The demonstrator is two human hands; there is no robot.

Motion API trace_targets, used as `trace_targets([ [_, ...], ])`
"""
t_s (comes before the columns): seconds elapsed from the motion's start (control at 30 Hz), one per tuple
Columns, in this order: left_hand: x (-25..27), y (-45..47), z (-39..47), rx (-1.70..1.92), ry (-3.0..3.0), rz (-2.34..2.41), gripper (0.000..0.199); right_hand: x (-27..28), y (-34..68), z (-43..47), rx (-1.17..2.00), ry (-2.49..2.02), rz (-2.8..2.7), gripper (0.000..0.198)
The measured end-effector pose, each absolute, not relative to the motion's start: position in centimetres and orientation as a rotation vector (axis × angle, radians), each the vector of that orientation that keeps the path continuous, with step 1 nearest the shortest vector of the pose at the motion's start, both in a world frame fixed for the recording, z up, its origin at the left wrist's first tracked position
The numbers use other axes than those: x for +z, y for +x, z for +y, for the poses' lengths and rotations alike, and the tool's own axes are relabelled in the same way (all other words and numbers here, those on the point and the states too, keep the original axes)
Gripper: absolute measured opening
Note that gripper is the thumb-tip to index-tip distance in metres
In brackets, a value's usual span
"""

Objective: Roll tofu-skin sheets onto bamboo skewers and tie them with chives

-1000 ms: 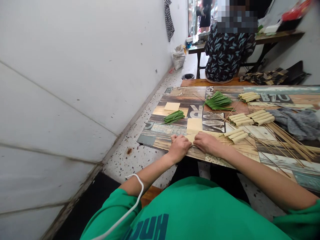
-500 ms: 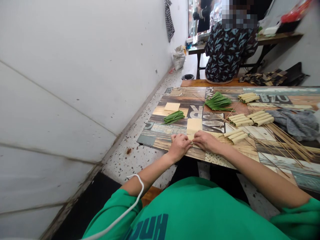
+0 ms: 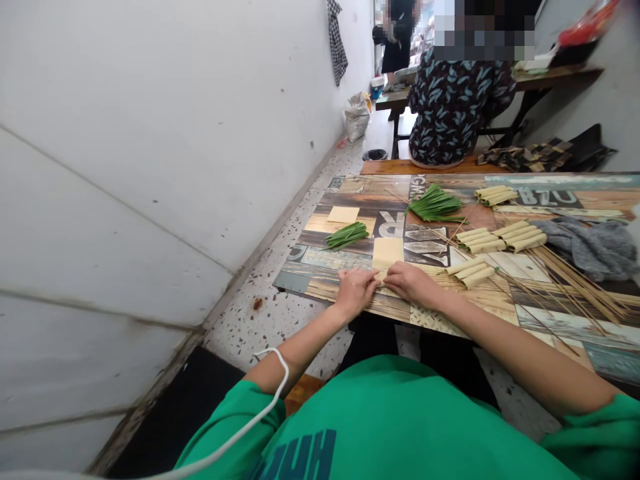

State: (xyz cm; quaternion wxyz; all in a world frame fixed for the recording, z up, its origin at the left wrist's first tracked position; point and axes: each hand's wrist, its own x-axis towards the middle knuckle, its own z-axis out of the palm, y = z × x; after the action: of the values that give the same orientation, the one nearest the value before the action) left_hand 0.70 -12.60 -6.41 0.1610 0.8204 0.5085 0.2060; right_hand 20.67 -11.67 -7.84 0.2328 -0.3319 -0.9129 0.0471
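A pale yellow tofu sheet (image 3: 388,252) lies flat before me, its near edge curled up between my hands. My left hand (image 3: 356,291) pinches the left end of that curled edge. Close beside it, my right hand (image 3: 407,283) grips the right end, fingers bent and pressed together. What is inside the curl is hidden by my fingers. Beyond my left hand lie a small bunch of cut green chives (image 3: 347,235) and another tofu sheet (image 3: 343,214). To the right of my right hand are several finished rolls (image 3: 473,272).
A larger heap of chives (image 3: 435,203), more rolls (image 3: 501,237), thin wooden skewers (image 3: 580,283) and a grey cloth (image 3: 593,247) lie on the wood-patterned table (image 3: 320,259). A person in a leaf-print shirt (image 3: 453,107) sits beyond it. A white wall (image 3: 150,133) runs along the left.
My left hand has shifted slightly left and its fingers have drawn in. My right hand stays nearly in place at the curled edge. The person standing far back has moved a little left.
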Motion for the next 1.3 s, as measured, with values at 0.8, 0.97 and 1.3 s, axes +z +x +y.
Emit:
trace_targets([
  [0.8, -6.1, 1.3, -12.2, 0.531, 2.643, 1.454, 0.021, -7.3, 20.4, -11.3, -0.100, -1.096, -2.622, 0.030],
  [0.97, -6.6, 1.2, -12.2, 0.480, 2.798, 1.332, 0.024, -6.7, 20.3, -11.3, -0.152, -1.099, -2.649, 0.030],
  [1.3, -6.5, 1.7, -10.7, 0.391, 2.900, 1.276, 0.023, -7.9, 20.4, -11.1, -0.160, -1.108, -2.606, 0.026],
])
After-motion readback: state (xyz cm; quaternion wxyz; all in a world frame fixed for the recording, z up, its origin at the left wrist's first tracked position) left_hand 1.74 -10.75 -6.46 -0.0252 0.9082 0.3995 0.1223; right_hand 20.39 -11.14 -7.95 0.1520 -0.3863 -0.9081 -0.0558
